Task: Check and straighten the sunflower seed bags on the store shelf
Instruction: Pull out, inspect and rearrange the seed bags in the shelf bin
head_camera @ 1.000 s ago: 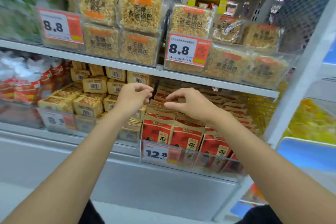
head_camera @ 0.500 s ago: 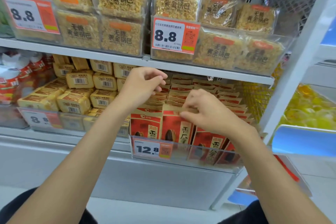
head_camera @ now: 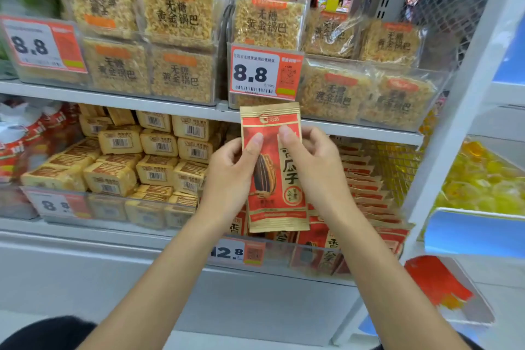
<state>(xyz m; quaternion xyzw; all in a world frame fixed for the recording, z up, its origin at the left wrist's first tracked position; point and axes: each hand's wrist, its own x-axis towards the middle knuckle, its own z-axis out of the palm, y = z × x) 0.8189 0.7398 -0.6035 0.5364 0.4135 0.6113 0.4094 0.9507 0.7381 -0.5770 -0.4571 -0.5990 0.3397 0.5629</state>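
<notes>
Since half a second earlier, you had lifted one sunflower seed bag (head_camera: 274,176) clear of the row of bags (head_camera: 366,187). Back then your right hand was down on the bag tops and your left hung curled above them. Now your left hand (head_camera: 227,179) and right hand (head_camera: 315,170) both held the bag, thumbs pressed on its red front and fingers hidden behind it. It stood upright facing you, its top edge across the upper shelf (head_camera: 142,102) rim, just below the 8.8 price tag (head_camera: 264,74). The row stayed behind the 12.8 label (head_camera: 235,253).
</notes>
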